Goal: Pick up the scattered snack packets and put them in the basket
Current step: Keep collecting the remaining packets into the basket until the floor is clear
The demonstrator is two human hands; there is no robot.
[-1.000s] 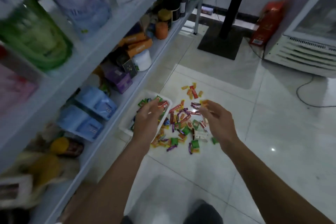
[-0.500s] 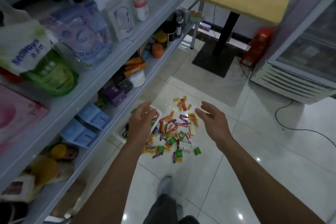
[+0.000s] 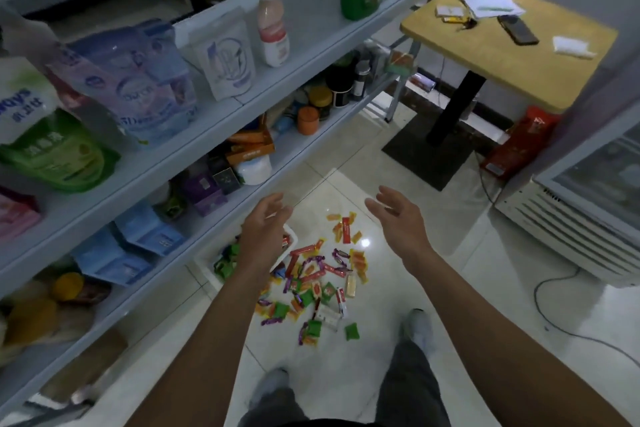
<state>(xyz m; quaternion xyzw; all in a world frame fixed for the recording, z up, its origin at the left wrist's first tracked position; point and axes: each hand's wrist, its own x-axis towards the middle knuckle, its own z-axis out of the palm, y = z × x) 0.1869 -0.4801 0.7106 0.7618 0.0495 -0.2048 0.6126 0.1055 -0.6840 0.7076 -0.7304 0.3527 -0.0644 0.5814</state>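
Several small snack packets (image 3: 317,282) in red, green, orange and purple lie scattered on the tiled floor. A white basket (image 3: 207,265) sits on the floor beside the bottom shelf, holding a few packets; my left forearm hides much of it. My left hand (image 3: 265,230) hovers high above the basket with relaxed fingers and holds nothing. My right hand (image 3: 398,218) hovers above the packets, fingers spread, empty.
A grey shelf unit (image 3: 221,128) full of bags, bottles and boxes runs along the left. A yellow pedestal table (image 3: 509,38) stands ahead, a red box (image 3: 519,146) and a white chest cooler (image 3: 581,218) to the right. A cable (image 3: 568,329) trails on the floor. My shoes (image 3: 417,324) stand near the packets.
The view has risen away from the floor, so the packets and basket look smaller and lower. Both hands have lifted off the pile and opened, holding nothing.
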